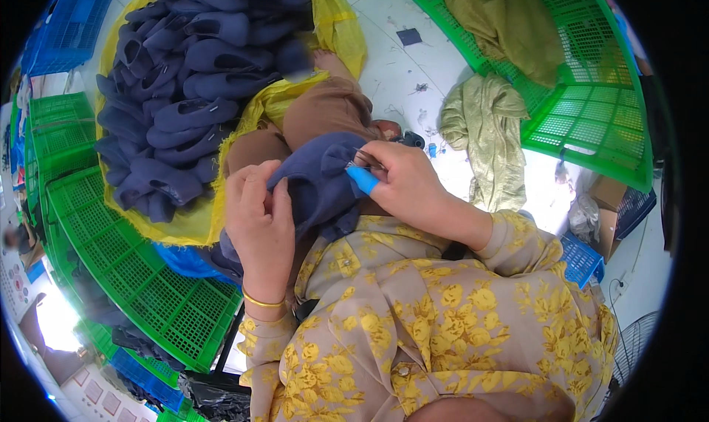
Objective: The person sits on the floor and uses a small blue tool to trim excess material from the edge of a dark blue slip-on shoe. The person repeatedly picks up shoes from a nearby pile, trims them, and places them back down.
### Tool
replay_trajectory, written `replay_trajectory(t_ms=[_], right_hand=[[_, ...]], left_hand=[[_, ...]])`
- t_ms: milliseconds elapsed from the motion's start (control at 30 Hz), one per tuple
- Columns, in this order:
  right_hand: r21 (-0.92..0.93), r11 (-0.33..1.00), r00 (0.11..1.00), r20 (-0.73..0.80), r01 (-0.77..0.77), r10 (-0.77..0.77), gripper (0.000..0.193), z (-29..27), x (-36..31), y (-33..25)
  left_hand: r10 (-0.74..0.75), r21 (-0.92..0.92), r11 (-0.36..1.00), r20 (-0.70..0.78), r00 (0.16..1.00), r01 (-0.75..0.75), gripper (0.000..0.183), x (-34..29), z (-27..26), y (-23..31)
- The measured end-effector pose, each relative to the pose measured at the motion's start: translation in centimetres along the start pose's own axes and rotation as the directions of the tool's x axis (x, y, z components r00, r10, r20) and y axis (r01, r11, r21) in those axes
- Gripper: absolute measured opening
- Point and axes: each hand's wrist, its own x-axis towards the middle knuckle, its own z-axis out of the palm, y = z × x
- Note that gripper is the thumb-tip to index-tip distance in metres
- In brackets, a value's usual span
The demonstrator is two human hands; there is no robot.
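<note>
On my lap lies a dark blue soft fabric shoe piece (314, 167) with a rounded opening. My left hand (258, 219) grips its left side, fingers curled over the cloth. At its upper right end, my right hand (410, 182) pinches a gathered edge, where a few pale threads stick out. A bright blue wrap (362, 179) covers the right thumb. Something thin and dark shows by the right fingertips, too small to name. To the left, a large heap of similar dark blue pieces (210, 56) fills an open yellow sack (343, 34); several bear small white marks.
Green plastic crates stand on the left (148, 263) and far right (591, 119). Olive cloth (506, 26) hangs in the right crate, and a paler green cloth (487, 123) trails to the floor. A blue basket (581, 259) sits lower right. Lint and a dark scrap (408, 36) dot the tiles.
</note>
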Motion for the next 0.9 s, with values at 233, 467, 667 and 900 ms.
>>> replay_trajectory(t_ms=[233, 467, 667, 900], right_hand=[[-0.008, 1.000, 1.000, -0.013, 0.006, -0.006, 0.020, 0.3, 0.2, 0.2], [-0.006, 1.000, 1.000, -0.013, -0.007, 0.007, 0.017, 0.5, 0.4, 0.3], [-0.053, 0.999, 1.000, -0.015, 0.006, -0.007, 0.020, 0.7, 0.5, 0.9], [-0.052, 0.999, 1.000, -0.026, 0.008, -0.010, 0.019, 0.9, 0.5, 1.1]], left_hand=[[0.188, -0.033, 0.982, 0.162, 0.969, -0.185, 0.013, 1.0, 0.5, 0.8], [0.288, -0.026, 0.957, 0.153, 0.945, -0.287, 0.006, 1.2, 2.2, -0.9], [0.283, 0.022, 0.957, 0.164, 0.945, -0.290, 0.005, 1.3, 2.5, -0.8], [-0.079, -0.269, 0.954, 0.194, 0.978, 0.131, 0.007, 0.7, 1.2, -1.3]])
